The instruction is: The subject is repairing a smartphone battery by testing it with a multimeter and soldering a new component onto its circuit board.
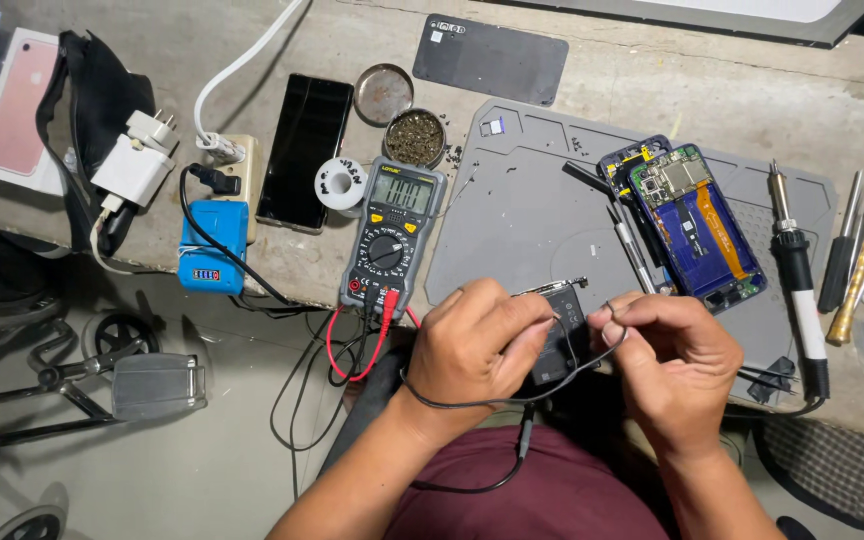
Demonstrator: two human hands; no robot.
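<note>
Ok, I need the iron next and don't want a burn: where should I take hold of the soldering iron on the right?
Grip the soldering iron on its black handle, probably coming from the near side. It lies lengthwise on the grey mat, metal tip pointing away, cord end toward the person. The handle's lower part, by the white section, is farthest from the tip.

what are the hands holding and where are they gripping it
Both hands hold a flat black phone battery over the mat's edge: the left hand grips its left side, and the right hand pinches a thin black wire at its right edge.
</note>
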